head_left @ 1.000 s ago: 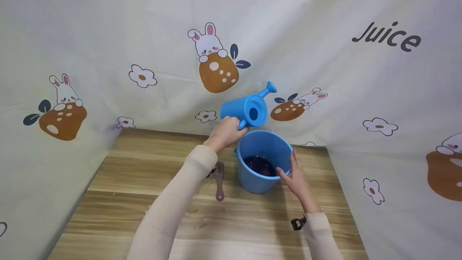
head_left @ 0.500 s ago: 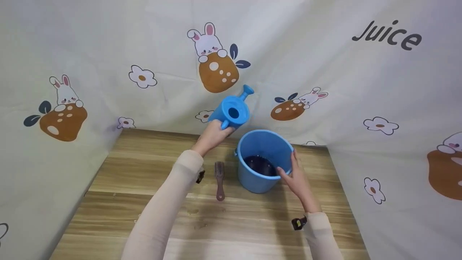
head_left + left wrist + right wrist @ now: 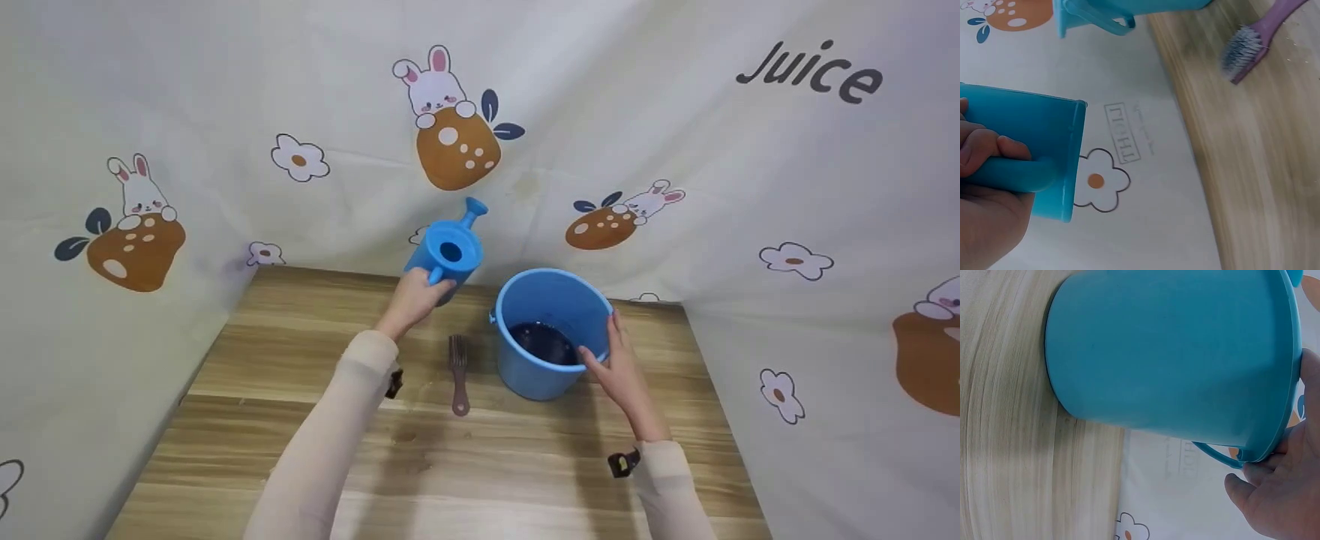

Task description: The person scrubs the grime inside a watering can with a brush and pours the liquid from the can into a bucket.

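Note:
My left hand (image 3: 412, 296) grips the handle of a blue watering can (image 3: 466, 255), held up at the back of the table, left of the bucket. Its round opening faces up toward me and its spout points to the back wall. In the left wrist view, curled fingers wrap the handle of the watering can (image 3: 1044, 129). A blue bucket (image 3: 529, 382) stands on the table with dark liquid (image 3: 544, 343) in its bottom. My right hand (image 3: 622, 371) holds the bucket's right rim, thumb toward the front. In the right wrist view, fingertips reach the bucket (image 3: 1174, 354) by its handle joint.
A brown-purple scrub brush (image 3: 460, 386) lies on the wooden table (image 3: 510, 472) between my left forearm and the bucket. Small wet spots show on the wood. Patterned cloth walls (image 3: 352, 202) with rabbits and flowers close off the back and both sides.
My left hand has carried the watering can left and down, away from above the bucket, and its opening has turned more upward. The right hand and the bucket stay put.

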Demonstrator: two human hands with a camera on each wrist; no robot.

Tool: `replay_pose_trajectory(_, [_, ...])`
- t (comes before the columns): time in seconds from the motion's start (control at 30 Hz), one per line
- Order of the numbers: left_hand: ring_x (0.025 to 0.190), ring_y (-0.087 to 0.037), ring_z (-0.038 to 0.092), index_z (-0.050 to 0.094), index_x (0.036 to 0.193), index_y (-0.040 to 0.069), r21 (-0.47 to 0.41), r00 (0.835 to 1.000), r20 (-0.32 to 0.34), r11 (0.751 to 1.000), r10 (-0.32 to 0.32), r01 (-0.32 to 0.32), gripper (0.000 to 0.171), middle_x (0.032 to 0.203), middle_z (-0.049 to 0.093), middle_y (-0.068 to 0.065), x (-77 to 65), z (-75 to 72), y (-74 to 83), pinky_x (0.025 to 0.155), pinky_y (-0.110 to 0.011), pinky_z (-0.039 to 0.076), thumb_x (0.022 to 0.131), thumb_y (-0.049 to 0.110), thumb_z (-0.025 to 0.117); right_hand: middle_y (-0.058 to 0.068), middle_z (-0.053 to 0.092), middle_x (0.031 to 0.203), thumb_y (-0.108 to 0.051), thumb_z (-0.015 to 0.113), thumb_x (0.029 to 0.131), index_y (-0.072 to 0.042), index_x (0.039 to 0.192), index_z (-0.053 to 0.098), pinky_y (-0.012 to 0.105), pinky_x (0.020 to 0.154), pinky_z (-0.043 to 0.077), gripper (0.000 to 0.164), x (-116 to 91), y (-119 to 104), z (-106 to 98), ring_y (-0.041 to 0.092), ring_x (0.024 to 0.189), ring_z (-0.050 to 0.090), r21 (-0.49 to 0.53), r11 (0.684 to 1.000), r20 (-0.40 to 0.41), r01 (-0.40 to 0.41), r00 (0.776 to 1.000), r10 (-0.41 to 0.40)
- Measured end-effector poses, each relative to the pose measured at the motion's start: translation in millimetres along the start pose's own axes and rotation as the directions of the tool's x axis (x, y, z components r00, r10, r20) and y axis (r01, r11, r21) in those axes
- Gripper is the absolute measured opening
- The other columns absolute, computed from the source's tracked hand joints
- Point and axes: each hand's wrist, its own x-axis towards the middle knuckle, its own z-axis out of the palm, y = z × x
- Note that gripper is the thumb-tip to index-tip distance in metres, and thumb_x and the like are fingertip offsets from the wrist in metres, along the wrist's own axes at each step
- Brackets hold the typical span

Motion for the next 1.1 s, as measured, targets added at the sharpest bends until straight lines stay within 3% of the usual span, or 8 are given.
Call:
replay_pose_trajectory(0.43, [0.048, -0.007, 0.038, 0.037, 0.058, 0.017, 0.018, 0.995, -0.041, 0.995, -0.093, 0.094, 0.042, 0.050, 0.034, 0.008, -13.7, -8.4, -41.7, 0.052, -0.022, 0.037, 0.092, 0.017, 0.062, 0.022, 0.009, 0.165, -0.033, 0.063, 0.095, 0.006, 0.154, 0.017, 0.059, 0.120, 0.020, 0.084, 0, -1, 0, 0.046, 0.150, 0.018, -0.004, 1.000, -0.012, 0.011, 1.000, -0.011])
replay_pose_trajectory(0.73, [0.051, -0.008, 0.040, 0.037, 0.058, 0.016, -0.025, 0.987, -0.052, 0.989, -0.149, 0.148, 0.041, 0.051, 0.036, 0.008, -21.6, -11.4, -66.6, 0.058, -0.024, 0.039, 0.092, 0.013, 0.060, 0.019, 0.006, 0.167, -0.035, 0.062, 0.096, 0.002, 0.156, 0.015, 0.059, 0.120, 0.020, 0.085, 1, -1, 0, 0.045, 0.151, 0.016, 0.006, 1.000, 0.006, -0.013, 1.000, 0.013])
replay_pose_trajectory(1.1, [0.051, -0.007, 0.034, 0.036, 0.058, 0.016, -0.040, 0.972, -0.068, 0.974, -0.224, 0.221, 0.041, 0.053, 0.031, 0.008, -32.5, -9.4, -91.9, 0.054, -0.023, 0.032, 0.091, 0.014, 0.060, 0.020, 0.006, 0.166, -0.035, 0.062, 0.096, 0.004, 0.155, 0.014, 0.058, 0.120, 0.020, 0.086, 1, 1, 1, 0.044, 0.151, 0.016, 0.001, 1.000, 0.002, 0.008, 1.000, -0.008])
